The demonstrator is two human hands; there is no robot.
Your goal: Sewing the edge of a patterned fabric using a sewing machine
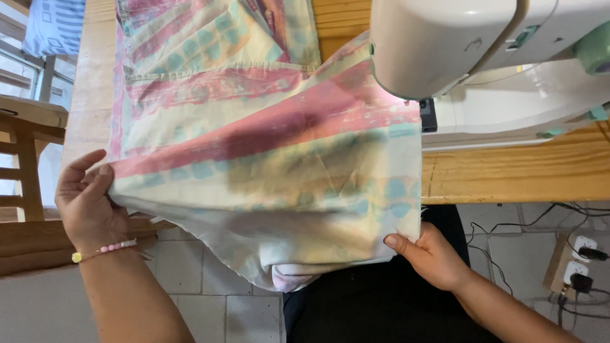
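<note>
A large piece of patterned fabric [267, 140] in pink, cream, yellow and teal lies spread over a wooden table [508, 171] and hangs off its near edge. My left hand [86, 200], with a bead bracelet on the wrist, pinches the fabric's left edge. My right hand [429, 254] grips its lower right corner, thumb on top. The cloth is stretched between both hands. A white sewing machine [470, 57] stands at the upper right, and the fabric's right edge reaches under its head.
A wooden chair or bench [28, 146] stands at the left. On the tiled floor [210, 279] at the right lie black cables and a power strip [575, 260] with plugs in it. A bluish striped cloth [54, 25] shows at the top left.
</note>
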